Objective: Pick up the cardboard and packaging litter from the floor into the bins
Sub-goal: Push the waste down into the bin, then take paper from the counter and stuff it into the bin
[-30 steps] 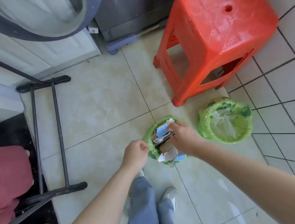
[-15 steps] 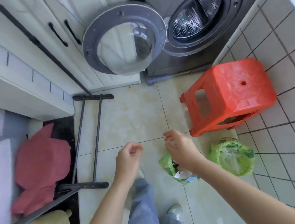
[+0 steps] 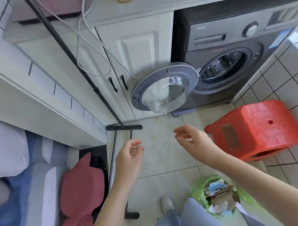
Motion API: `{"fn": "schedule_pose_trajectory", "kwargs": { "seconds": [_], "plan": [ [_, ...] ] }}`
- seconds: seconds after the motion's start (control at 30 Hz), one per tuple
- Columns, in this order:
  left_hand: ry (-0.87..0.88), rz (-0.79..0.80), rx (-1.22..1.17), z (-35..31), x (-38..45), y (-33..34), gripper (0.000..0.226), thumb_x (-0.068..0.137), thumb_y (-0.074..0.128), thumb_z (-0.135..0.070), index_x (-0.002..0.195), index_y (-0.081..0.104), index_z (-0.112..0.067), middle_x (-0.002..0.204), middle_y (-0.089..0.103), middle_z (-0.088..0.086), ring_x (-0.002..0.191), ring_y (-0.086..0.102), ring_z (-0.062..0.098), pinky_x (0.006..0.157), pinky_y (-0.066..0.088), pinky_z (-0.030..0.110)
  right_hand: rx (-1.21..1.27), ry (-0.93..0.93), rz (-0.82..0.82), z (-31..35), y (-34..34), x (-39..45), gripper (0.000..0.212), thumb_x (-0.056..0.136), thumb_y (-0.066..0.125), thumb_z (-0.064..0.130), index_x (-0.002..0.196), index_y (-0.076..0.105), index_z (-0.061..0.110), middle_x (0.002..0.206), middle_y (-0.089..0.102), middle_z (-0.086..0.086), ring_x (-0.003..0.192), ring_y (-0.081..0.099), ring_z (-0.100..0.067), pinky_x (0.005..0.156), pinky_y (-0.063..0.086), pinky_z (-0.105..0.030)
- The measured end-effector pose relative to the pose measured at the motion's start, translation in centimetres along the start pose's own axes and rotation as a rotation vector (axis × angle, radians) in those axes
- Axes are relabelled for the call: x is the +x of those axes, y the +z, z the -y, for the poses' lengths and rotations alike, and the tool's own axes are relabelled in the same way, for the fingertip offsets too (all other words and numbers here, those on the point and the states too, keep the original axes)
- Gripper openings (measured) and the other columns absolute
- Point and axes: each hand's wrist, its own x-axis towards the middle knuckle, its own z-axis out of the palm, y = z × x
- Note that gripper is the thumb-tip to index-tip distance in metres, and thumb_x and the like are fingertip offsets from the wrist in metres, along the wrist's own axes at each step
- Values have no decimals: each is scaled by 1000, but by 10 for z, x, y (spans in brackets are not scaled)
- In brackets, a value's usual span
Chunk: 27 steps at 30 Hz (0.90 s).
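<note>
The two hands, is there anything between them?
No. In the head view, only bare pale floor tile shows between the left hand and right hand; both hold nothing.

My left hand (image 3: 131, 156) and right hand (image 3: 194, 141) hang side by side above the floor (image 3: 161, 159), apart from each other; the bin (image 3: 198, 192) sits below my right forearm, cardboard (image 3: 221, 196) and packaging scraps inside it; the stool (image 3: 258, 130) stands right of my right hand; the washing machine (image 3: 230, 51) is behind it, door (image 3: 164, 88) swung leftward; the rack base (image 3: 124, 128) lies left of my left hand.
</note>
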Motion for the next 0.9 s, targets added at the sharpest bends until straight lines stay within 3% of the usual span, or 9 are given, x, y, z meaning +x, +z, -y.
{"fn": "schedule_pose_trajectory", "kwargs": {
  "seconds": [0.07,0.17,0.33,0.53,0.7,0.83,0.9],
  "plan": [
    [1,-22,-56,-15,11,-11,22,90,53,-10,92,61,-30,86,68,-7,83,66,14,77,53,33,27,-10,-29,21,-6,17,22,90,54,17,110,60,23,97,65,11,92,59,-1,72,40,-3],
    [14,-60,-104,-36,33,-23,22,91,53,-8,91,62,-28,88,68,-1,83,66,17,81,53,41,75,-24,-53,49,-17,44,22,89,54,20,110,60,25,98,66,15,93,57,5,72,39,-5],
    [109,-76,-114,-82,85,-29,18,90,55,-13,92,63,-29,87,69,-5,76,67,6,77,55,35,135,-83,-120,87,-48,96,24,90,53,19,113,60,24,98,65,15,97,60,-5,79,47,-19],
    [207,-110,-127,-152,166,-25,18,90,55,-11,94,64,-25,85,69,-6,79,67,10,75,53,31,126,-154,-165,124,-101,172,24,92,53,20,115,58,25,102,64,16,97,58,1,66,45,-7],
    [250,-127,-87,-206,228,-17,14,91,56,-16,98,64,-24,90,69,-6,84,66,11,78,55,30,127,-179,-177,153,-143,235,24,93,52,21,117,58,22,103,64,12,98,59,-5,77,46,-15],
    [275,-161,-109,-235,268,-15,12,91,58,-18,96,64,-26,92,67,-8,86,67,15,72,58,33,121,-186,-195,167,-160,280,22,92,52,21,114,58,24,99,62,16,94,59,-2,71,44,-10],
    [289,-152,-110,-248,289,-14,11,91,59,-19,95,64,-27,92,67,-8,86,67,14,76,58,35,99,-194,-211,174,-167,303,23,92,52,21,114,58,23,98,63,15,94,59,-1,72,45,-11]
  ]
}}
